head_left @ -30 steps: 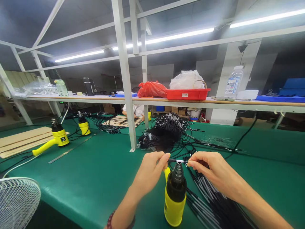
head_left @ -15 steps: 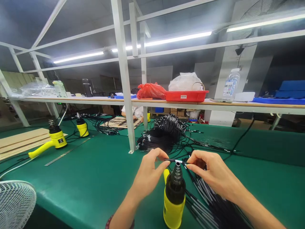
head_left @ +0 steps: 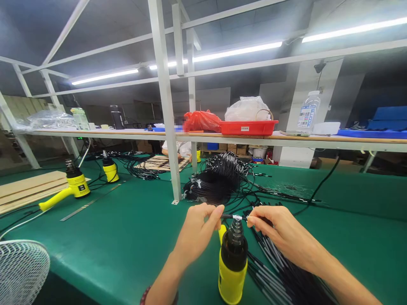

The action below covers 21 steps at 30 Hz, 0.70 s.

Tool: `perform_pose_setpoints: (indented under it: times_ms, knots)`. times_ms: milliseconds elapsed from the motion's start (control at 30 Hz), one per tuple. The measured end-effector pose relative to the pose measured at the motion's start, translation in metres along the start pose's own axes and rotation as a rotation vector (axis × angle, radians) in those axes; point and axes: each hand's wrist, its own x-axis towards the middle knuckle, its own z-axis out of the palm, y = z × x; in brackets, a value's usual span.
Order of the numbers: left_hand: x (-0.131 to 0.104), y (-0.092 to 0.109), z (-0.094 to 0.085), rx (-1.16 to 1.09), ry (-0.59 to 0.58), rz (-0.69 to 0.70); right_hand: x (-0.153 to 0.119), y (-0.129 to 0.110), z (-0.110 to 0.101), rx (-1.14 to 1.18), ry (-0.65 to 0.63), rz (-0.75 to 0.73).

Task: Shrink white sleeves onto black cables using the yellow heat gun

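Note:
Between my two hands a thin black cable [head_left: 227, 216] is stretched level, with a short white sleeve [head_left: 237, 217] around it. My left hand [head_left: 200, 233] pinches the cable's left end between thumb and fingers. My right hand [head_left: 276, 226] pinches it on the right. The white sleeve sits right at the nozzle mouth of a yellow and black heat gun [head_left: 233, 271], which stands upright on the table, nozzle up. Whether sleeve and nozzle touch, I cannot tell. A bundle of black cables with grey sleeves [head_left: 273, 262] lies beneath my right forearm.
A big coil of black cables [head_left: 211, 186] lies behind my hands, beside a white post [head_left: 165, 106]. Two more heat guns, one with its handle out [head_left: 74, 184], stand left near wooden boards [head_left: 28, 188]. A white fan guard [head_left: 23, 271] fills the lower left. A shelf [head_left: 203, 136] spans above.
My left thumb and fingers have shifted on the cable, the thumb now pointing higher. The white sleeve has dropped slightly at the nozzle. The heat gun stays put.

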Motion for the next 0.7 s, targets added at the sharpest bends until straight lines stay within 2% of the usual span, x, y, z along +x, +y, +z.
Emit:
perform_pose_setpoints:
  times_ms: [300,533,633,700]
  knots:
    - [-0.001,-0.002,-0.001,-0.045,0.041,-0.024,0.001,0.002,0.006,0.111,0.081,-0.002]
    - [0.002,0.001,0.002,-0.063,0.088,0.014,0.002,0.007,0.01,0.133,0.162,-0.008]
    - [-0.005,0.011,0.0,-0.102,0.18,-0.009,0.006,0.018,0.007,0.072,0.218,0.034]
    - [-0.016,0.018,-0.001,-0.124,0.21,-0.027,0.014,0.036,0.004,-0.015,0.265,0.09]
